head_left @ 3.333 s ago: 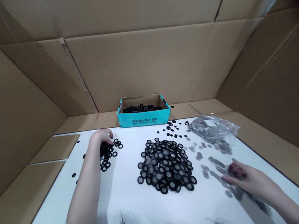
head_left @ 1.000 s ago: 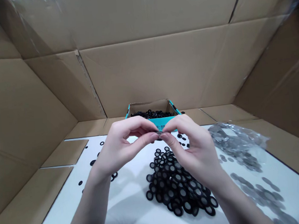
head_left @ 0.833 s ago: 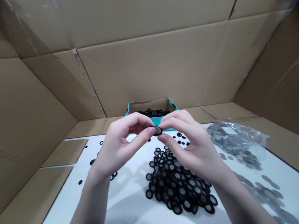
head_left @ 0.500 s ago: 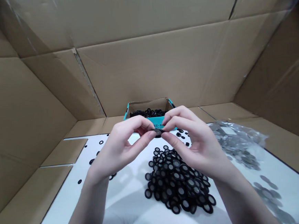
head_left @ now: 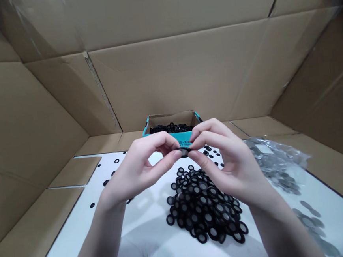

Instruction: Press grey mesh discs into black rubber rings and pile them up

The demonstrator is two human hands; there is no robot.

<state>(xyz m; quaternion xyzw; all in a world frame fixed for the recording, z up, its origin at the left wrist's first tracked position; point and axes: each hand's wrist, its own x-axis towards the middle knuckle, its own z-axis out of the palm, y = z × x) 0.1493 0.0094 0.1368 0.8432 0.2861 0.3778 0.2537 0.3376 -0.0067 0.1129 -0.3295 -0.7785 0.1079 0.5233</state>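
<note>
Between my hands, above the table, is a black rubber ring with a grey mesh disc (head_left: 184, 153) in its middle. My left hand (head_left: 150, 162) pinches its left edge between thumb and fingertips. The right edge is pinched by my right hand (head_left: 221, 156), with the other fingers curled loosely. Whether the disc is fully seated in the rim I cannot tell. Below and to the right lies a pile of black rings with grey centres (head_left: 204, 205) on the white table (head_left: 146, 225).
Behind my hands stands a teal-edged cardboard box (head_left: 181, 137) with many black rings inside. To the right, a clear plastic bag (head_left: 276, 156) holds grey discs, and loose grey discs (head_left: 311, 220) lie nearer. Scattered black rings (head_left: 116, 161) lie left. Cardboard walls (head_left: 167, 73) surround the table.
Both hands keep their pinch on the ring. The right hand has shifted slightly right, and the whole view has moved a little.
</note>
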